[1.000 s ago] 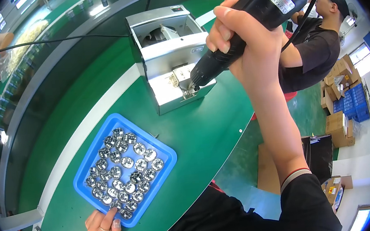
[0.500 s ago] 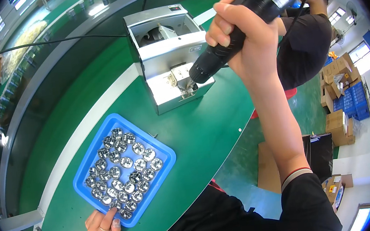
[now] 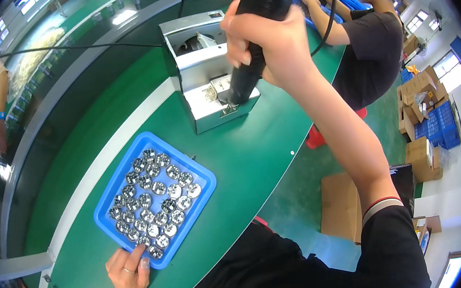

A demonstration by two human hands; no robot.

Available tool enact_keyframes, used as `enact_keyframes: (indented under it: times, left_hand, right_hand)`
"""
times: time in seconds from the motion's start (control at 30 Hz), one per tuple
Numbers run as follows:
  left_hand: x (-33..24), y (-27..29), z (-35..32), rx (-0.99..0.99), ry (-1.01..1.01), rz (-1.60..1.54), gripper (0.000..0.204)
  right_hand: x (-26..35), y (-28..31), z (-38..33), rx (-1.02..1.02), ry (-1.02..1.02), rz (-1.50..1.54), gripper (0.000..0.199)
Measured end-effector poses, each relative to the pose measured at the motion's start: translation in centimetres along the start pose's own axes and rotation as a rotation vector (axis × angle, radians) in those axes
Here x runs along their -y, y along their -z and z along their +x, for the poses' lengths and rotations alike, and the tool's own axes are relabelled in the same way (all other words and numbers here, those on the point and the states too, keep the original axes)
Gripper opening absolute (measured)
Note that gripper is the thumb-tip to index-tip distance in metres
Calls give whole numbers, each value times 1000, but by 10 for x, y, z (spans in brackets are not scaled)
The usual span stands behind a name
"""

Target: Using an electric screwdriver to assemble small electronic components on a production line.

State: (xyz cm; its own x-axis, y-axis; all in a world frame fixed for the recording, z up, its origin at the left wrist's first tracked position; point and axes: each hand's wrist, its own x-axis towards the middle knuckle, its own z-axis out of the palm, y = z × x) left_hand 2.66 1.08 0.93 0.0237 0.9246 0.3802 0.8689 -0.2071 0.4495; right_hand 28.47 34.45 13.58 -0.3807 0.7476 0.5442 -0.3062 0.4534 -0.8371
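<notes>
The right hand (image 3: 264, 39) is wrapped tight around a black electric screwdriver (image 3: 255, 34), whose tip points down onto the front ledge of a grey metal machine (image 3: 200, 74) at 12 o'clock on the green desk (image 3: 243, 159). The left hand (image 3: 127, 273) lies at 7 o'clock, fingers pressed together and touching the near rim of a blue tray (image 3: 200, 175), which holds rows of small round silver parts (image 3: 155, 199). Another person (image 3: 372, 45) in a dark shirt works at 2 o'clock.
</notes>
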Motion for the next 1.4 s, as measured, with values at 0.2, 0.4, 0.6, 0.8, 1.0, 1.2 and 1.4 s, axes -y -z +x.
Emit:
enact_keyframes:
  times: [0.2, 0.4, 0.6, 0.8, 1.0, 1.2, 1.4]
  left_hand:
    - [1, 0, -4, 2, 23, -1, 24]
    - [5, 3, -8, -25, 37, 2, 25]
    - [5, 6, -9, 4, 55, -14, 25]
    - [6, 4, -8, -1, 51, -9, 24]
    - [9, 3, -7, 22, 55, 9, 20]
    - [13, 2, -5, 12, 22, 7, 19]
    - [12, 7, -8, 66, 60, 21, 18]
  right_hand:
    - [-11, 7, -42, -296, -279, 291, 9]
    - [-2, 3, -49, -305, -383, 557, 3]
    - [9, 6, -47, -277, -128, 381, 7]
    - [17, 10, -33, -261, 129, 193, 10]
    - [3, 1, -27, -202, 210, 5, 12]
    - [-3, 4, -24, -146, 198, -28, 13]
    - [-6, 3, -19, -191, 195, 185, 6]
